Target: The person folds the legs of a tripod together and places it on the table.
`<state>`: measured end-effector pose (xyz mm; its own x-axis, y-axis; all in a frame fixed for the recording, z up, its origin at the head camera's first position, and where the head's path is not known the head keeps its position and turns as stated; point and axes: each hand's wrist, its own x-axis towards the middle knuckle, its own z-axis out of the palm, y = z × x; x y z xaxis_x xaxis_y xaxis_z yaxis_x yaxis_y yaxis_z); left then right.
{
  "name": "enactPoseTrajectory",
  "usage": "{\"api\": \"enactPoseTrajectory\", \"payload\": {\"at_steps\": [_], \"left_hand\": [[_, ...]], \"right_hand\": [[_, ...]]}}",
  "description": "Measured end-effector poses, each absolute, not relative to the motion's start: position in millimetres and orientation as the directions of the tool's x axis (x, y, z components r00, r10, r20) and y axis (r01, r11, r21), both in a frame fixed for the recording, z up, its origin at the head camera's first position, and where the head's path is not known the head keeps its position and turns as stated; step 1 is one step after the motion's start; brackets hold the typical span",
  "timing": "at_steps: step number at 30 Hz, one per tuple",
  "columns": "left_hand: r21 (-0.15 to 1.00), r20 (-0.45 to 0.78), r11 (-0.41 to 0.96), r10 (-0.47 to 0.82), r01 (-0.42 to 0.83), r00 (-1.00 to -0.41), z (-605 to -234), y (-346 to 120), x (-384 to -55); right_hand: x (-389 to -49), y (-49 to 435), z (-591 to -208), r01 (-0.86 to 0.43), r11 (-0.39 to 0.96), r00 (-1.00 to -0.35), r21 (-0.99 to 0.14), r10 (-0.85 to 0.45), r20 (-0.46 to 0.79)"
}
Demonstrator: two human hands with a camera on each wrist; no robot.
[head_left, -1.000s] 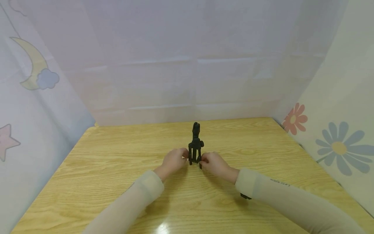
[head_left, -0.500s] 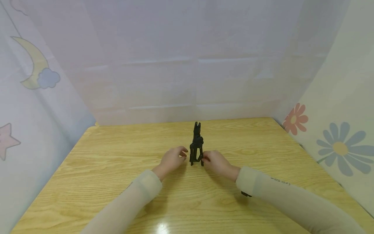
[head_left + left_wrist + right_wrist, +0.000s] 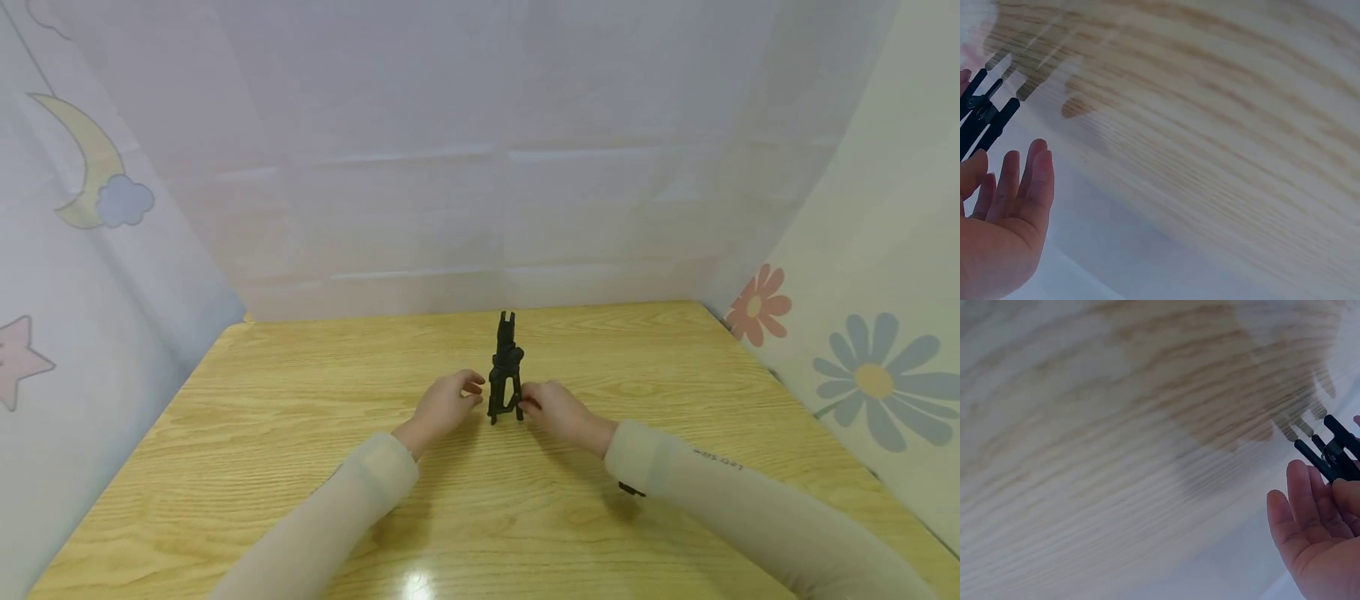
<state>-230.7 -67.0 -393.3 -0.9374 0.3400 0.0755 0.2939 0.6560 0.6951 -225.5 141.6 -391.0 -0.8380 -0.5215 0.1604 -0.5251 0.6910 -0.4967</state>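
Observation:
A small black tripod point(image 3: 506, 354) stands near the middle of the wooden table in the head view, a two-pronged head on top. My right hand point(image 3: 558, 412) pinches its right leg between thumb and fingertips. In the right wrist view, the thumb of that hand point(image 3: 1325, 534) lies against a black leg point(image 3: 1314, 460). Just left of the tripod is my left hand point(image 3: 444, 404), fingers loosely bent and holding nothing, a small gap from the nearest leg. The left wrist view shows the same hand point(image 3: 1007, 225) below the tripod's legs point(image 3: 1004, 122).
The wooden table point(image 3: 300, 367) reaches back to a pale hanging cloth point(image 3: 480, 217). Cloth walls stand on both sides, the left one with a moon print point(image 3: 93, 158) and the right one with flower prints point(image 3: 873, 379).
My left hand has come off the tripod's left side. The tripod has turned a little, so its head now shows two prongs. My right hand stays at the right leg.

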Motion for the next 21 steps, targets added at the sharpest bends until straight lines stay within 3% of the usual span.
{"api": "enactPoseTrajectory", "payload": {"at_steps": [21], "left_hand": [[0.756, 0.107, 0.561, 0.404, 0.338, -0.909, -394.3, -58.1, -238.7]], "right_hand": [[-235.1, 147.8, -391.0, -0.552, 0.65, -0.811, -0.523, -0.564, 0.155]]}}
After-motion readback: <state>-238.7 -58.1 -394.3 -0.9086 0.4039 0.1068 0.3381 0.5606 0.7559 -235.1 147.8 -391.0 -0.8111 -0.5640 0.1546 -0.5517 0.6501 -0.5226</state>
